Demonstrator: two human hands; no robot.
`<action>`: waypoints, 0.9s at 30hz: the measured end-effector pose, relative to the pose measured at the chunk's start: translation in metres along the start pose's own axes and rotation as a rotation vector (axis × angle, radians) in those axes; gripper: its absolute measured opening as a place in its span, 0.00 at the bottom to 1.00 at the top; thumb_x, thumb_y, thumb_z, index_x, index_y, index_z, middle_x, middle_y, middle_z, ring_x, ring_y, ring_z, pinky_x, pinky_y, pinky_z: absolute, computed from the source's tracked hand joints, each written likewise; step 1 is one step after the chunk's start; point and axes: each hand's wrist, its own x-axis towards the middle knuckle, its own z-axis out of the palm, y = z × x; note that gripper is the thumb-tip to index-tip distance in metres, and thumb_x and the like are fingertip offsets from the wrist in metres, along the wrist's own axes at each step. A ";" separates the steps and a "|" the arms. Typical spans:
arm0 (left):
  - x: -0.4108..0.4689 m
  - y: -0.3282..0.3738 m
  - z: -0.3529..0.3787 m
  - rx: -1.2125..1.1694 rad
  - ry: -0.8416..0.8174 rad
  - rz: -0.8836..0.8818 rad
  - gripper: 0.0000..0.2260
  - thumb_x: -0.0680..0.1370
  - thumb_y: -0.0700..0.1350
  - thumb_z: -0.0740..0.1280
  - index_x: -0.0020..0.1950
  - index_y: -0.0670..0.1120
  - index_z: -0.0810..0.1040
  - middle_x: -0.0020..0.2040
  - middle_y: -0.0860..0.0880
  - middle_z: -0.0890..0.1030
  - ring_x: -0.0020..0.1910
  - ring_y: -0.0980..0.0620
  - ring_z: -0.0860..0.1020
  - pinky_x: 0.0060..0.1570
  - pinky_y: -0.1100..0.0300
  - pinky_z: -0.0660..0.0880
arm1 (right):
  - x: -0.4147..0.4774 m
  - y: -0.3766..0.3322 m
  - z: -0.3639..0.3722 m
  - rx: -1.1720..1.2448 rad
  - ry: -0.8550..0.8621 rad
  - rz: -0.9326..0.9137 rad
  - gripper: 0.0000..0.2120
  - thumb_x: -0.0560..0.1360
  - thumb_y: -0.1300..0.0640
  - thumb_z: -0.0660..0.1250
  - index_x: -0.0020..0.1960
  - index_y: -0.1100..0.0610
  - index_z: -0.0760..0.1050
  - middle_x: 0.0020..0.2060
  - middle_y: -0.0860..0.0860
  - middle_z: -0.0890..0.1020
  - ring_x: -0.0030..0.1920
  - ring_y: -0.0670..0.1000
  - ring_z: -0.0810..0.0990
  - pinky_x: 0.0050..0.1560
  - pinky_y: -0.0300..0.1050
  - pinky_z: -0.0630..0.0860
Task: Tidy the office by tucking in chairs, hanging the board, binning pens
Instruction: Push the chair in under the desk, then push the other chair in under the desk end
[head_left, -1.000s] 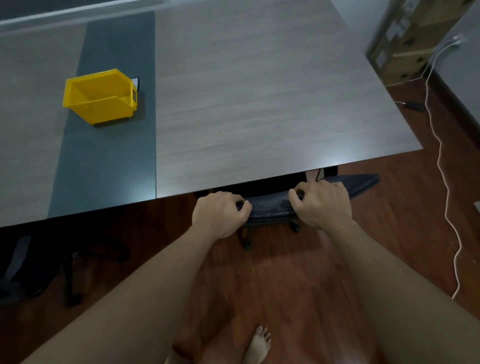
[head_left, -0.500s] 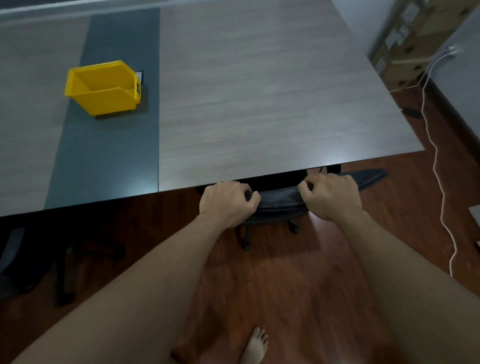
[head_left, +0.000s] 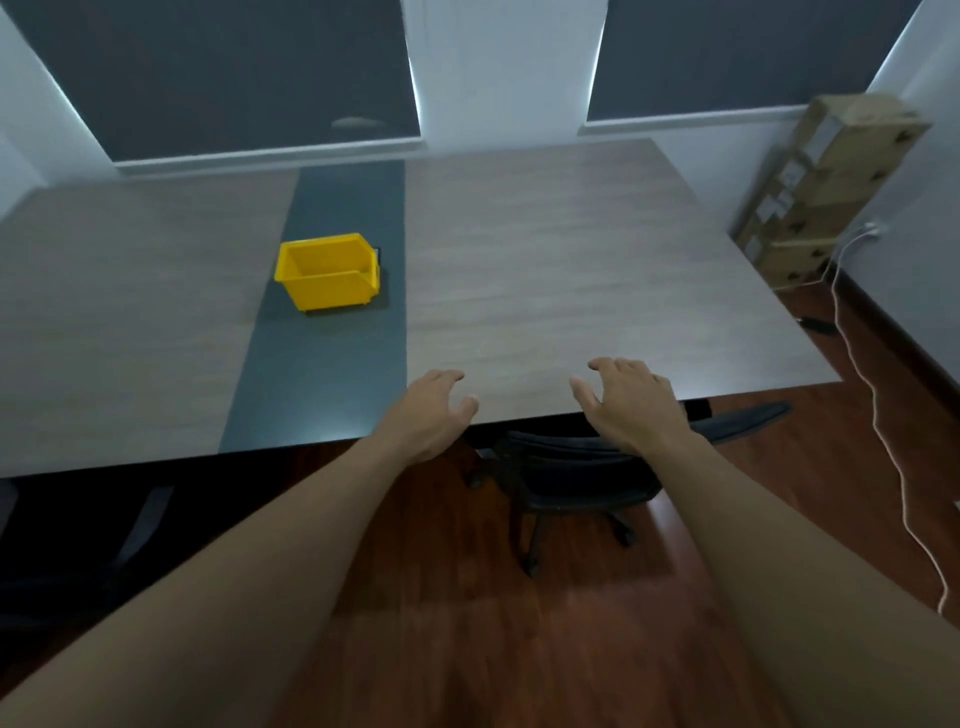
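Head view, looking forward and down along two bare forearms. The left hand and right hand both hover above the near edge of a long grey wood-grain worktop. Each grip is open and empty, with the fingers spread and slightly curled. The two hands are apart, with bare worktop showing between them.

Below them a black office chair stands on its wheeled base, with its seat mostly under the worktop edge. Its back edge and one armrest show past the right hand. Neither hand touches the chair.

A yellow bin sits on a dark strip that runs across the worktop, well beyond the left hand. The bin looks empty.

Cardboard boxes are stacked in the far right corner. A white cable trails across the reddish wood floor.
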 end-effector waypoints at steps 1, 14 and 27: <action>-0.009 -0.011 -0.014 0.003 0.012 -0.006 0.30 0.84 0.60 0.60 0.84 0.47 0.66 0.84 0.47 0.67 0.82 0.46 0.65 0.81 0.48 0.63 | -0.003 -0.016 -0.005 0.005 0.003 -0.010 0.31 0.85 0.35 0.51 0.79 0.54 0.68 0.75 0.54 0.75 0.77 0.58 0.69 0.74 0.61 0.67; -0.121 -0.178 -0.162 -0.020 0.137 -0.093 0.28 0.87 0.57 0.62 0.83 0.44 0.67 0.82 0.44 0.69 0.81 0.44 0.68 0.78 0.49 0.64 | -0.033 -0.244 -0.016 0.037 0.037 -0.134 0.30 0.85 0.37 0.54 0.76 0.56 0.72 0.70 0.56 0.79 0.71 0.59 0.75 0.69 0.60 0.73; -0.217 -0.348 -0.237 -0.091 0.250 -0.250 0.27 0.86 0.55 0.63 0.81 0.43 0.70 0.80 0.44 0.72 0.79 0.45 0.70 0.77 0.51 0.65 | -0.032 -0.440 0.044 0.031 -0.020 -0.312 0.30 0.84 0.34 0.54 0.72 0.55 0.75 0.67 0.57 0.81 0.68 0.60 0.77 0.65 0.59 0.76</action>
